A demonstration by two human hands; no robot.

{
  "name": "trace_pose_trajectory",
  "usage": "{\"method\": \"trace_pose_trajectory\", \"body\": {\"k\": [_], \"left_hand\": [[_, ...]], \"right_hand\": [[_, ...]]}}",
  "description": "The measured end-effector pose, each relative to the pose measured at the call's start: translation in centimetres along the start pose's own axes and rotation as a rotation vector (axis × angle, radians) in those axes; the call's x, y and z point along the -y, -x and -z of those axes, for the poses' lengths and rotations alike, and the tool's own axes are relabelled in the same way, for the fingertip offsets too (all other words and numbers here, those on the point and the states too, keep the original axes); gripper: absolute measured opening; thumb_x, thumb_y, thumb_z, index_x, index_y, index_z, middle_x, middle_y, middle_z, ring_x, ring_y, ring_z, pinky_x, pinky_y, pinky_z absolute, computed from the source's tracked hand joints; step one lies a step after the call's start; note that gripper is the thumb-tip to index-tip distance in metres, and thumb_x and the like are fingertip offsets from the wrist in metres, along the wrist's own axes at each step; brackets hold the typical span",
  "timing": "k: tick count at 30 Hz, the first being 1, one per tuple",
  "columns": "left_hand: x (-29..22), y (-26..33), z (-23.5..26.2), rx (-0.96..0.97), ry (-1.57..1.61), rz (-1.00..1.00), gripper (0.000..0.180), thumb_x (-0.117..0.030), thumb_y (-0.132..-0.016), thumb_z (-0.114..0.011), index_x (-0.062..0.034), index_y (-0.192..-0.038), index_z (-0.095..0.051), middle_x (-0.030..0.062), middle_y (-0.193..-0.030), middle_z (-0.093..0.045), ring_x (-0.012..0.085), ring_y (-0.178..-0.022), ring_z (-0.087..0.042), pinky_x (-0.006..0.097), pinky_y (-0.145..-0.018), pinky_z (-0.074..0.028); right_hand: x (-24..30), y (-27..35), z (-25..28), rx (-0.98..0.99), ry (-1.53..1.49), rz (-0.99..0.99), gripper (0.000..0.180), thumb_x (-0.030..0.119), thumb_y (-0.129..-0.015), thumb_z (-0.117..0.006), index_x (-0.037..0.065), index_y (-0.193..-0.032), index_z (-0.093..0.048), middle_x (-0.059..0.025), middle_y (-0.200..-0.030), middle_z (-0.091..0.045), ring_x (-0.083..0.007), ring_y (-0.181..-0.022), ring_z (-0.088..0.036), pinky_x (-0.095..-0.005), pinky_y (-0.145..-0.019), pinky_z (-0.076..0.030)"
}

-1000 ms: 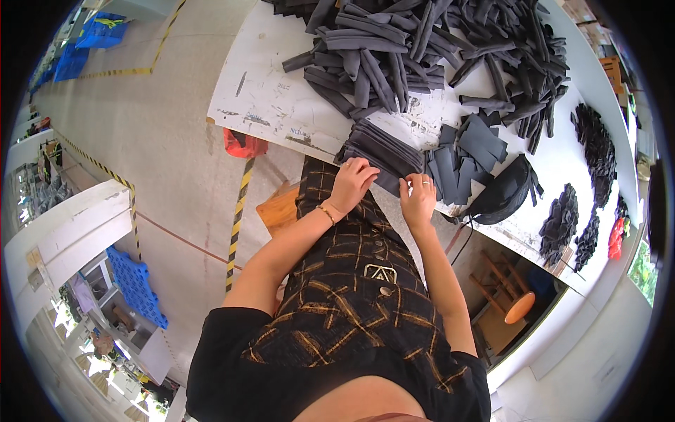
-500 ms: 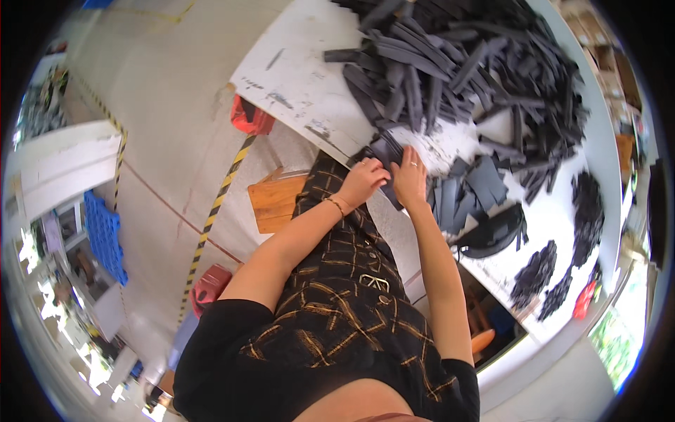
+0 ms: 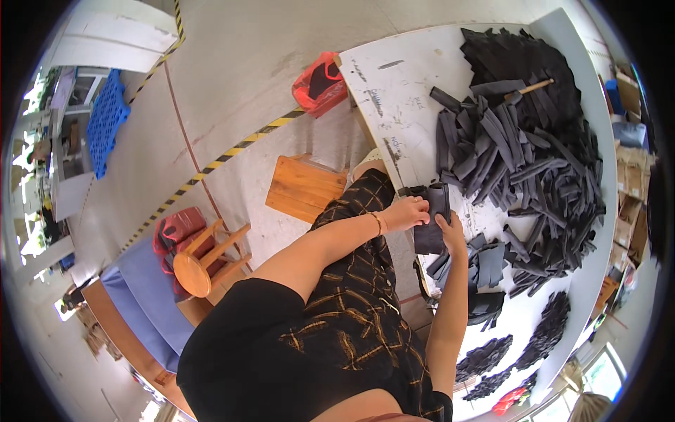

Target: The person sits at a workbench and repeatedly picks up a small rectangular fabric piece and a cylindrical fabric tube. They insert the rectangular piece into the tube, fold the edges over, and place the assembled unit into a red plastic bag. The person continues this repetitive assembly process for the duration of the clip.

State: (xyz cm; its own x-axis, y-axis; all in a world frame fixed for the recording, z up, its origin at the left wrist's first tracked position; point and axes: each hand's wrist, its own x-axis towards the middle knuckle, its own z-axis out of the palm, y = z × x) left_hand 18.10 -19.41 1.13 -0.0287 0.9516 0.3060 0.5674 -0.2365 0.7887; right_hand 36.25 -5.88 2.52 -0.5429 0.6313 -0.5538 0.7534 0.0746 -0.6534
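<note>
A flat black piece (image 3: 429, 240), like folded fabric or leather, lies at the table's near edge between my hands. My left hand (image 3: 406, 212) has its fingers bent and pinched on the piece's upper left part. From the right, my right hand (image 3: 452, 232) grips the side edge with the thumb on top and the other fingers partly hidden. Just beyond the hands is a big heap of dark grey folded strips (image 3: 496, 144). Flat dark pieces (image 3: 485, 264) lie close to my right forearm.
On the white table (image 3: 394, 91), a wooden-handled tool (image 3: 531, 90) rests on the heap. Small black piles (image 3: 485, 359) lie at the right. A red bag (image 3: 320, 84) hangs at the table's corner. Wooden stools (image 3: 302, 188) stand on the floor to my left.
The view has turned, so the table sits further right and more floor and stools show at left. Both hands remain on the black piece, which now shows a broader flat face.
</note>
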Motion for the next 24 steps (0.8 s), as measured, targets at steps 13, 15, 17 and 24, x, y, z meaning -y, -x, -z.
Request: {"method": "trace_pose_trajectory", "body": {"k": [13, 15, 17, 24], "left_hand": [[1.1, -0.2, -0.9, 0.012, 0.101, 0.133, 0.026, -0.002, -0.071, -0.071, -0.009, -0.095, -0.064, 0.0095, -0.099, -0.061, 0.0337, -0.096, -0.058, 0.042, -0.084, -0.048], [1.3, -0.1, -1.1, -0.008, 0.189, 0.233, 0.034, 0.004, -0.072, -0.067, -0.0078, -0.103, -0.062, 0.0114, -0.102, -0.062, 0.0342, -0.098, -0.059, 0.04, -0.086, -0.048], [1.9, -0.3, -0.9, -0.025, 0.415, 0.414, 0.043, 0.011, -0.074, -0.061, -0.0066, -0.114, -0.06, 0.0118, -0.105, -0.063, 0.032, -0.099, -0.061, 0.038, -0.088, -0.049], [3.9, 0.7, 0.3, -0.223, 0.966, 0.655, 0.062, 0.016, -0.077, -0.054, -0.0048, -0.135, -0.047, 0.0052, -0.11, -0.06, 0.0191, -0.105, -0.059, 0.031, -0.088, -0.05]], "right_hand": [[4.9, 7.1, 1.4, 0.178, -0.54, -0.055, 0.047, 0.025, -0.093, -0.068, -0.002, -0.129, -0.055, -0.002, -0.11, -0.063, -0.01, -0.099, -0.053, -0.026, -0.091, -0.043], [5.0, 7.1, 0.0, 0.166, -0.551, -0.078, 0.048, 0.025, -0.093, -0.067, -0.003, -0.129, -0.054, -0.003, -0.112, -0.062, -0.0111, -0.101, -0.052, -0.0263, -0.092, -0.042], [4.5, 6.6, -0.6, 0.164, -0.504, -0.069, 0.05, 0.026, -0.093, -0.067, -0.004, -0.131, -0.053, -0.005, -0.115, -0.061, -0.0131, -0.104, -0.051, -0.0275, -0.094, -0.041], [4.9, 5.1, -1.1, 0.132, -0.146, 0.056, 0.062, 0.026, -0.092, -0.066, -0.003, -0.142, -0.044, -0.0193, -0.131, -0.054, -0.0287, -0.117, -0.053, -0.0364, -0.101, -0.039]]}}
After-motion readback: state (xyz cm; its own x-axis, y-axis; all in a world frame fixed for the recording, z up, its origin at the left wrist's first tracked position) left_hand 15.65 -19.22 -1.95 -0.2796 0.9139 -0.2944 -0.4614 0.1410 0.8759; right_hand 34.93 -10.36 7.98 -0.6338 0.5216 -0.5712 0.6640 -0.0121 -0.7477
